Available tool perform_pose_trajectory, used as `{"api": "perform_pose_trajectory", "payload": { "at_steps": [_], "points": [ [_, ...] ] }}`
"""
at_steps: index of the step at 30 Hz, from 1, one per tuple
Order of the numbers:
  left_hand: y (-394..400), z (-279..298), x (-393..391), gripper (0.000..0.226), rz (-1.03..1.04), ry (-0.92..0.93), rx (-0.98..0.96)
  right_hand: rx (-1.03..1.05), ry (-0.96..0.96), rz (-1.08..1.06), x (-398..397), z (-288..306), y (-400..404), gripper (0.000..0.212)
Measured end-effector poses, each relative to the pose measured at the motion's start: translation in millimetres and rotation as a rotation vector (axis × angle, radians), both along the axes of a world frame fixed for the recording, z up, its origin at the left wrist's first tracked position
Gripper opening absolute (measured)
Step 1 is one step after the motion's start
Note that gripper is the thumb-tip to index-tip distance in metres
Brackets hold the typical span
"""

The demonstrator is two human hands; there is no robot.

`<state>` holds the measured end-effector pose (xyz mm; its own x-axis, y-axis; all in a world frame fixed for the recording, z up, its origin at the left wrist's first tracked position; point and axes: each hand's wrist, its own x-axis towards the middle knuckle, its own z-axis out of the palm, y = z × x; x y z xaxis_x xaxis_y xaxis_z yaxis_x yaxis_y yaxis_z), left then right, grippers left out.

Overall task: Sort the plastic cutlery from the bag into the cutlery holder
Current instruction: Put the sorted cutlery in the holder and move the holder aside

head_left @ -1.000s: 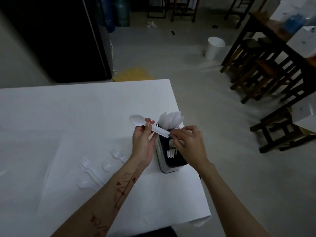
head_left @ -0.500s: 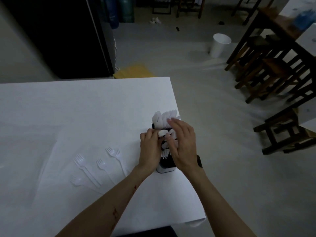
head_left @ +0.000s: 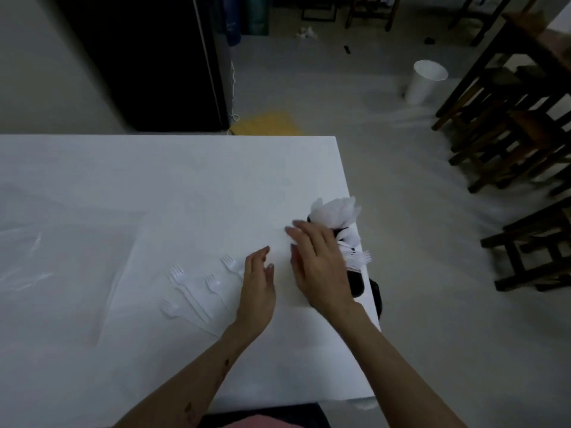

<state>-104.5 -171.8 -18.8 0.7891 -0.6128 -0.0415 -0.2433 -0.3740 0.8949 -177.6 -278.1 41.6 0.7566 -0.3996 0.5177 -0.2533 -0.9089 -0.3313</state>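
Head view: both hands hover low over the white tabletop (head_left: 154, 186), and neither holds anything. The left hand (head_left: 258, 291) is relaxed with its fingers (head_left: 262, 256) straight and close together, pointing away from the person, thumb slightly apart. The right hand (head_left: 321, 267) lies palm down with its fingers (head_left: 301, 231) spread a little and loosely extended, reaching toward the far left.

Just right of the right-hand fingers, at the tabletop's right edge, stands the dark cutlery holder (head_left: 355, 279), partly hidden behind the back of that hand. White spoon bowls (head_left: 335, 211) fan out of its far compartment, just beyond the right fingertips; white fork tines (head_left: 360, 257) stick out of a nearer compartment, to the right of the knuckles. Whether the hand touches the holder cannot be told, since the picture is blurred there.

To the left of the left-hand fingers lie four loose white plastic forks (head_left: 191, 288) on the tabletop, tines pointing away from the person; the nearest one (head_left: 230, 262) is just beside the left thumb, and its handle passes behind that hand. Farther left, well apart from both hands, a crumpled clear plastic bag (head_left: 24, 267) lies flat on the tabletop.

Beyond the tabletop, on the floor, a white bin (head_left: 425, 81) stands near dark wooden chairs (head_left: 509, 134).
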Motion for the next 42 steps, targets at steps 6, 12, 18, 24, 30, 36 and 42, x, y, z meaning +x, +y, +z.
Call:
{"api": "perform_pose_trajectory", "payload": {
  "at_steps": [6, 12, 18, 24, 30, 36, 42],
  "points": [
    [63, -15, 37, 0.030, 0.215, 0.044, 0.140, 0.505, 0.790, -0.169, 32, -62, 71, 0.033],
    [90, -21, 55, 0.031, 0.182, 0.155, 0.244, 0.634, 0.797, -0.342, 30, -90, 89, 0.017],
    [75, -22, 63, 0.047, 0.210, 0.678, 0.216, 1.002, 0.461, -0.099, 26, -88, 90, 0.014],
    [78, -19, 79, 0.018, 0.434, 0.952, -0.050, 0.732, 0.485, -0.388, 43, -98, 88, 0.022],
    [97, -22, 88, 0.010, 0.456, 0.957, -0.071, 0.503, 0.700, -0.392, 53, -103, 84, 0.015],
    [92, -23, 87, 0.028, 0.492, 1.125, -0.228, 1.235, 0.320, -0.193, 52, -84, 90, 0.008],
    [90, -19, 84, 0.025, 0.516, 1.061, -0.225, 1.245, 0.392, -0.141, 57, -85, 104, 0.011]
  ]
}}
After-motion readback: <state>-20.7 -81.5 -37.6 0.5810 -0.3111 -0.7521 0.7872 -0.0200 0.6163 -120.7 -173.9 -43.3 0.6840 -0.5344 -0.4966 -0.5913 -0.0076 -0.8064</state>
